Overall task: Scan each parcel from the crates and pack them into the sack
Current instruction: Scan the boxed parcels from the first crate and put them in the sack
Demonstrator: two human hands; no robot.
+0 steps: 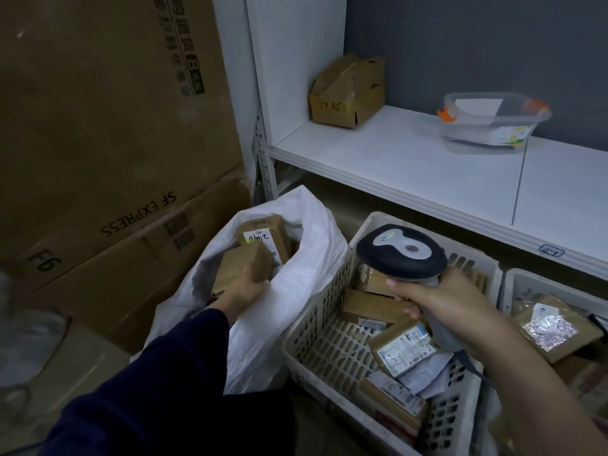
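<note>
Head view: at frame centre-left, the left hand (242,291) grips a plain brown cardboard parcel (245,266) inside the open white sack (289,274), beside a labelled box (263,236). Right of centre, the right hand (437,301) holds a grey scanner (401,251) over the white crate (332,343).

Brown parcel (243,266) tilted in the open white sack (260,340) — more parcels (403,350) heaped in the slatted crate (329,348)

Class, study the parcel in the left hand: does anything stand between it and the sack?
Nothing visible does. The left hand holds the parcel inside the open mouth of the sack, beside a labelled parcel lying there.
</note>
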